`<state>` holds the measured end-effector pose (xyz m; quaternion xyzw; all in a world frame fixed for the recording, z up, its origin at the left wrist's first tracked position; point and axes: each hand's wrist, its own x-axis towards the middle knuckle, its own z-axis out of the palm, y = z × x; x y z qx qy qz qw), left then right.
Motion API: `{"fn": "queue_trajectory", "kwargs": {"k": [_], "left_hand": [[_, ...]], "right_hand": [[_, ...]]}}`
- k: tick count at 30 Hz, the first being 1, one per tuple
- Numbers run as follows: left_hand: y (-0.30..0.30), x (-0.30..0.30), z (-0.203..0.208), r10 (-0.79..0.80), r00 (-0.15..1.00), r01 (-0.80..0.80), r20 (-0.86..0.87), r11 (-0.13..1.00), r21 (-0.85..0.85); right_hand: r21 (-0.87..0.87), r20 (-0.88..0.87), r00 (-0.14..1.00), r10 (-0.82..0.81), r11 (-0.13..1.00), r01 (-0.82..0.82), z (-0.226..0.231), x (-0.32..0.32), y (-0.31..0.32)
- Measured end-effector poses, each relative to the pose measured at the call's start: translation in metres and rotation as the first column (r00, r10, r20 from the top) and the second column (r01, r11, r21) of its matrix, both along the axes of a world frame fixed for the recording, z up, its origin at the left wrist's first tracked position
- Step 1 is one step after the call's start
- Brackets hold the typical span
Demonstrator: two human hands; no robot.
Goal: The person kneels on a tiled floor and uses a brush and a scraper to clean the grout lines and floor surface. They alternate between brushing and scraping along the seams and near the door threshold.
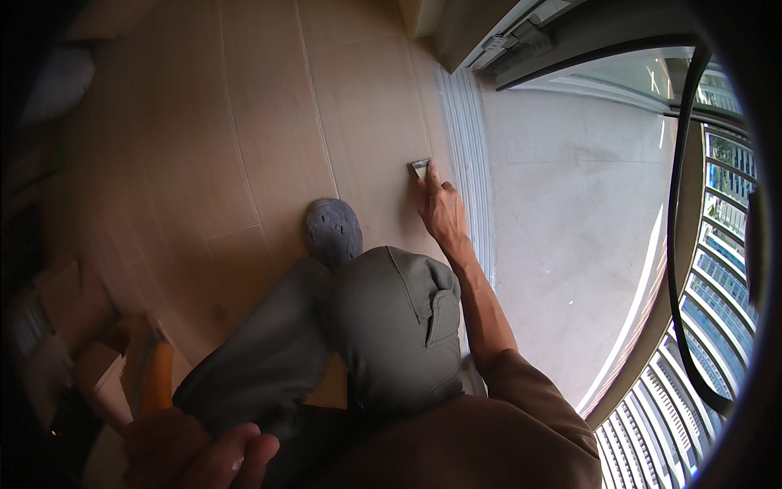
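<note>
My right hand (pixel 444 213) is closed around a small putty knife (pixel 420 168), with the index finger stretched along it. Its wide blade is at the wood-look tile floor (pixel 269 122), a little left of the ribbed sliding-door track (pixel 466 138). At the lower left, close to my body, my left hand (pixel 208 456) is in shadow with its fingers curled together. What it holds, if anything, cannot be made out. An orange object (pixel 160 376) stands just beyond it, partly hidden.
My grey shoe (pixel 334 232) and bent knee (pixel 399 326) are left of the right arm. Past the track lies a pale balcony floor (pixel 562 220) with a railing (pixel 700 301). A door frame (pixel 489 37) stands ahead; cardboard boxes (pixel 98 367) sit at the left.
</note>
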<state>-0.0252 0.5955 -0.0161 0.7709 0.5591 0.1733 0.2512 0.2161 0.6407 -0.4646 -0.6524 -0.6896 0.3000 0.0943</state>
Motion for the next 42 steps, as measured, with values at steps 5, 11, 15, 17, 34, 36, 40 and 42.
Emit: {"fn": "queue_trajectory", "kwargs": {"k": [5, 11, 15, 17, 34, 36, 40, 42], "left_hand": [[0.01, 0.0, 0.007, -0.177, 0.981, 0.176, -0.082, 0.984, -0.015], [0.012, -0.001, 0.01, -0.081, 0.995, 0.076, -0.061, 0.994, -0.079], [0.007, -0.009, -0.003, -0.047, 0.999, 0.046, -0.027, 0.998, -0.035], [0.004, -0.01, -0.005, -0.037, 0.998, 0.035, -0.05, 0.999, -0.025], [0.021, -0.015, 0.002, -0.021, 1.0, 0.019, -0.013, 0.996, -0.089], [0.02, -0.016, -0.007, -0.087, 0.994, 0.091, -0.06, 0.994, 0.06], [0.021, -0.018, -0.014, 0.045, 0.998, -0.048, 0.048, 0.997, 0.063], [0.022, -0.019, -0.01, -0.065, 0.996, 0.069, -0.06, 0.996, 0.06]], "right_hand": [[0.039, 0.014, 1.0, -0.001, 0.999, 0.0, -0.012, -0.002, 0.004], [0.001, 0.034, 0.999, 0.021, 1.0, -0.021, 0.006, 0.007, 0.0], [0.023, -0.007, 1.0, -0.009, 1.0, 0.01, -0.01, -0.02, 0.063], [0.135, -0.104, 0.995, -0.011, 0.991, 0.025, -0.012, -0.022, 0.065], [0.086, 0.035, 0.998, 0.046, 0.995, -0.049, -0.017, -0.008, 0.037], [0.142, 0.037, 0.997, 0.072, 0.987, -0.076, -0.016, -0.007, 0.038], [0.075, 0.015, 1.0, 0.022, 0.997, -0.023, -0.031, -0.042, 0.114], [0.002, 0.013, 1.0, 0.016, 1.0, -0.016, -0.026, -0.043, 0.118]]}}
